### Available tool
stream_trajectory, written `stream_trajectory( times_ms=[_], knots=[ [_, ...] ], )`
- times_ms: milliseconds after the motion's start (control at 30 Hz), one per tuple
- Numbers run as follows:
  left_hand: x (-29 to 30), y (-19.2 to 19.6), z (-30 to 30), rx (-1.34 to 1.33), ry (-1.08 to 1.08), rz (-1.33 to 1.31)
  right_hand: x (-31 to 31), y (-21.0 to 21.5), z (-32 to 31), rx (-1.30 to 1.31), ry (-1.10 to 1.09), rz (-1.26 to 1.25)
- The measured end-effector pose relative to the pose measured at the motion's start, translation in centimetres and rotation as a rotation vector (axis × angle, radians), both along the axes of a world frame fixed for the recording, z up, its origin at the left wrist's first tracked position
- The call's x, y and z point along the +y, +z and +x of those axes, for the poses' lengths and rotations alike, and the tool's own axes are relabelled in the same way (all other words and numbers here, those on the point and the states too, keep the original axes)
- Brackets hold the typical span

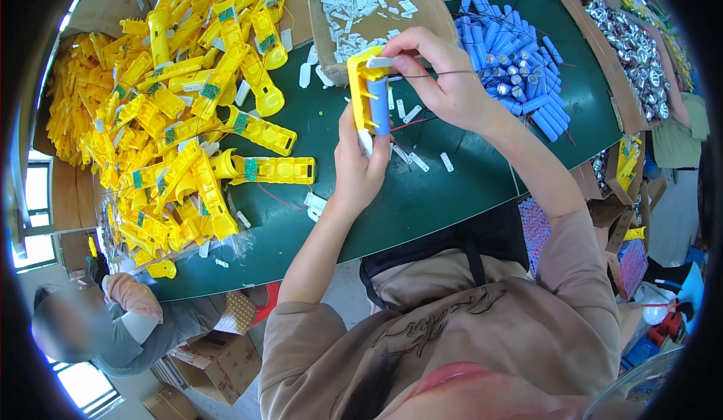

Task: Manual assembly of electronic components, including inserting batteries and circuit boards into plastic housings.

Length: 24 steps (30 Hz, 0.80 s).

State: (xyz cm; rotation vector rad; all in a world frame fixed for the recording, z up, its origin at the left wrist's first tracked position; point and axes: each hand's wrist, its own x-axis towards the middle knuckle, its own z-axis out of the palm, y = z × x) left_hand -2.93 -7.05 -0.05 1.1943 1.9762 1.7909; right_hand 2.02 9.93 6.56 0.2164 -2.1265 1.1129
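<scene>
Above the green table, my left hand (360, 170) is closed around the lower end of a yellow plastic housing (357, 88), held upright. A blue cylindrical battery (378, 108) sits lengthwise inside it. A white piece (365, 143) shows between the housing and my left fingers. At the top end, my right hand (456, 85) pinches a small white plastic strip (379, 62) against or just over the housing's edge; whether they touch I cannot tell. A dark wire runs from there across my right fingers.
Yellow housings (256, 170) with green circuit boards are heaped at the left. A cardboard box (320, 2) of white strips stands at the back, beside piled blue batteries (520, 51). Loose white strips (419, 162) lie near my hands. Shiny metal parts (625, 43) fill a box at the right.
</scene>
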Motion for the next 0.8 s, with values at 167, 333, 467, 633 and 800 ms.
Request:
stream_trajectory(
  times_ms=[167, 333, 467, 633, 800],
  knots=[
    [0.2, 0.0, -0.3, -0.197, -0.055, 0.01, -0.6, 0.1, -0.8, -0.025, -0.084, 0.098],
    [0.4, 0.2, -0.2, -0.298, -0.128, 0.041, -0.2, -0.3, -1.1, -0.029, -0.114, 0.13],
    [0.4, -0.3, -0.3, -0.306, -0.157, 0.063, -0.1, -0.8, -1.2, -0.017, -0.191, 0.181],
    [0.3, 0.6, -0.4, -0.415, -0.242, 0.059, 0.6, -1.0, -2.0, -0.057, -0.177, 0.174],
    [0.1, 0.5, 0.0, -0.552, -0.316, 0.026, 2.9, -0.7, -1.7, -0.262, -0.237, 0.339]
  ],
)
